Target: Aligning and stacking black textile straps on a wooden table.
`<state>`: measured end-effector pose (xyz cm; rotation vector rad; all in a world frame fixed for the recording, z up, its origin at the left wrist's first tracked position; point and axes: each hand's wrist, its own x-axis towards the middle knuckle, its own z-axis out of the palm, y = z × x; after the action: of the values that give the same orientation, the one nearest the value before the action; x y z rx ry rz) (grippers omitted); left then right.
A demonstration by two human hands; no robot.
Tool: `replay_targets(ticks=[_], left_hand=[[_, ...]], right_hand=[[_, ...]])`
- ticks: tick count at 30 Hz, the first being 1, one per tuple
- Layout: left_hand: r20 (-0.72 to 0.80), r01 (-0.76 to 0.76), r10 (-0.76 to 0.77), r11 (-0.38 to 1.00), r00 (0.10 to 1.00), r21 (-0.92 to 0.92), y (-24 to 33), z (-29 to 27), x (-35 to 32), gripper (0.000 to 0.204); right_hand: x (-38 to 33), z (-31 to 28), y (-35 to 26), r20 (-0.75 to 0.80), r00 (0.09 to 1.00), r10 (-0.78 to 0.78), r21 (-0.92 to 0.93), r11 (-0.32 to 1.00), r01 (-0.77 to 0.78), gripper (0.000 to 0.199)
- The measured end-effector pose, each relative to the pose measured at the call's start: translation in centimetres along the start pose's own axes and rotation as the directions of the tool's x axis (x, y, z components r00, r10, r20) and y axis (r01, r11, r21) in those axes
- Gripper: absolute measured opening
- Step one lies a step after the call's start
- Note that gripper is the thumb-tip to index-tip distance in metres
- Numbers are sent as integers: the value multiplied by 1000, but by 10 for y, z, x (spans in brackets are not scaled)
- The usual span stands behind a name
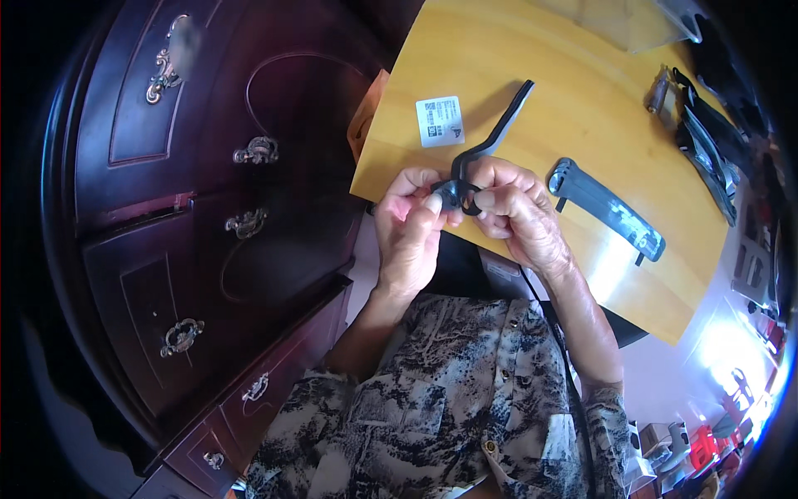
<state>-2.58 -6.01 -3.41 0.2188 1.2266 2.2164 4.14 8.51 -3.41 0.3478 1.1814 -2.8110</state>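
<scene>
Both hands are together over the near edge of a wooden table, working on a black strap (496,133). The strap's long end rises away from the fingers and rests toward the far side. My left hand (407,229) pinches a small dark piece (449,195), perhaps a buckle, at its near end. With thumb and fingers, my right hand (519,208) grips a black loop (471,201) of the strap right beside it. The fingers partly hide how the two join. Right of my hands lies a long dark grey piece (611,212) with a patterned end and short black tabs.
A white printed label card (440,121) lies on the yellowish wooden table (573,83). Dark packets (706,141) sit at its right edge, a clear plastic container (640,21) at the far side. A dark red cabinet (199,216) stands left, an orange bag (366,116) by the table corner.
</scene>
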Motion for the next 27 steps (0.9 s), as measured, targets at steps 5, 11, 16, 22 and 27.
replay_targets(ticks=[5,11,16,22,27], left_hand=[[2,34,-35,988,999,152,11,5,-2,26],[131,-68,-16,787,991,613,3,1,1,20],[221,39,-32,999,975,-26,5,12,-9,21],[272,37,-17,997,962,-70,8,9,-2,18],[249,-49,37,998,968,42,3,5,0,15]], right_hand=[[2,21,-17,14,957,-290,-596,766,241,13],[-4,12,-12,-19,973,-230,-709,690,149,8],[-9,10,-17,2,1000,30,134,991,-30,10],[-12,11,-29,8,1000,4,123,992,-5,10],[-16,29,-30,164,854,-493,-913,253,321,46]])
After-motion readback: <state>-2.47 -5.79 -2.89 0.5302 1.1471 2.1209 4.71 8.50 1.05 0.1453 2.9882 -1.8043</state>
